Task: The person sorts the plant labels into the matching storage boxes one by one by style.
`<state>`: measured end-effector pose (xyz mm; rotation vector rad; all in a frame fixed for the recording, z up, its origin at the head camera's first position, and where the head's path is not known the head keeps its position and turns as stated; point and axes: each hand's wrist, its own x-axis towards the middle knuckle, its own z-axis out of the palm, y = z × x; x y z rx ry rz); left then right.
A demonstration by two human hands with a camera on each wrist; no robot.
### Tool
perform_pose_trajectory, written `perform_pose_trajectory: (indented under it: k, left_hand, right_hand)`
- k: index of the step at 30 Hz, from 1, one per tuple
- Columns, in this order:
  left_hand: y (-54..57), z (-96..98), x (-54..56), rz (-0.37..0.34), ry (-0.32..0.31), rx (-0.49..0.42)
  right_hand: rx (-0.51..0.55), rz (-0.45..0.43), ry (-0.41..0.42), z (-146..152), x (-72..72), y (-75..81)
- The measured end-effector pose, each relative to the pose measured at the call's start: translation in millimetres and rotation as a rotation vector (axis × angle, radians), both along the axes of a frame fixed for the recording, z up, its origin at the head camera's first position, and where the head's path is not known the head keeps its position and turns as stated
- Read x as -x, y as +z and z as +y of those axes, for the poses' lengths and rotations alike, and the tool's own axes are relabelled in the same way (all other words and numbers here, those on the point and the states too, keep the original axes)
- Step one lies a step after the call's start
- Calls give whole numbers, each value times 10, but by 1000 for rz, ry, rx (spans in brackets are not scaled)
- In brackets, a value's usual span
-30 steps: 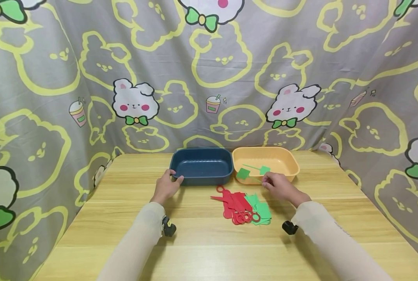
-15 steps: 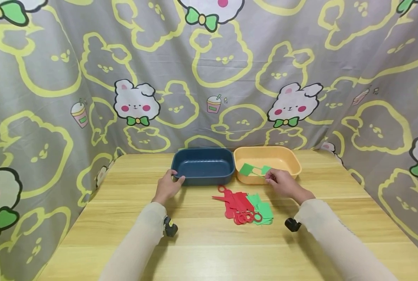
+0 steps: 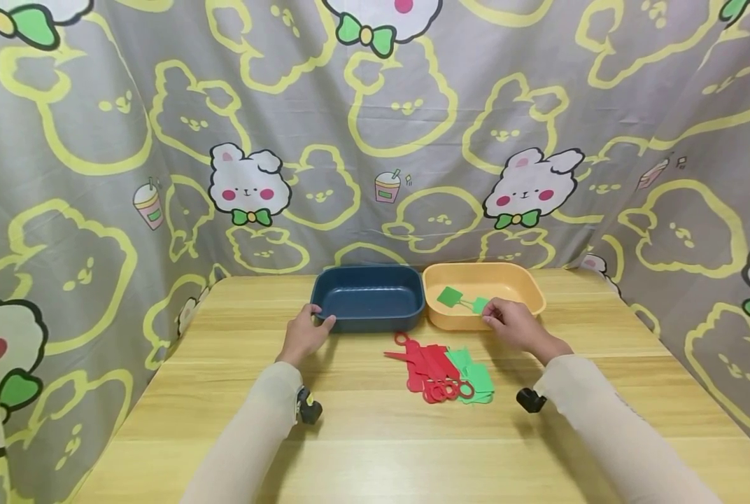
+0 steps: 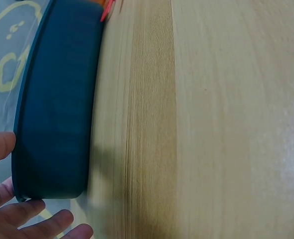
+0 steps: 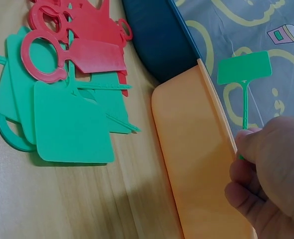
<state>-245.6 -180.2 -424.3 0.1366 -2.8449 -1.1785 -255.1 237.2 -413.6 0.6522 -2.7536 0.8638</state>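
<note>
My right hand [image 3: 516,325] is over the front rim of the yellow bin [image 3: 520,280]. Its thumb and fingers pinch the thin stem of a green T-shaped plant label [image 5: 244,67], its flat head up and away from the hand. Inside the bin lies another green plant label [image 3: 480,304], partly behind the hand. At the near left corner of the dark blue bin [image 3: 369,325], my left hand [image 3: 303,336] touches the rim and end wall with spread fingers, the thumb at the rim in the left wrist view.
In front of the bins lies a loose pile of red ring-ended tags [image 3: 434,364] and green plant labels [image 3: 480,378]. Both bins stand side by side at the back of the wooden table [image 3: 400,448], against a patterned curtain [image 3: 324,84].
The green plant label in my right hand has moved up and further back over the yellow bin, with the hand shifting slightly right. My left hand stays at the blue bin's corner.
</note>
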Motion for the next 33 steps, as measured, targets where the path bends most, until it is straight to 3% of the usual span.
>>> perform_pose_trajectory:
  k: [33]
  left_hand:
    - [8, 11, -29, 14, 11, -1]
  right_hand:
    - [-20, -11, -71, 133, 63, 147]
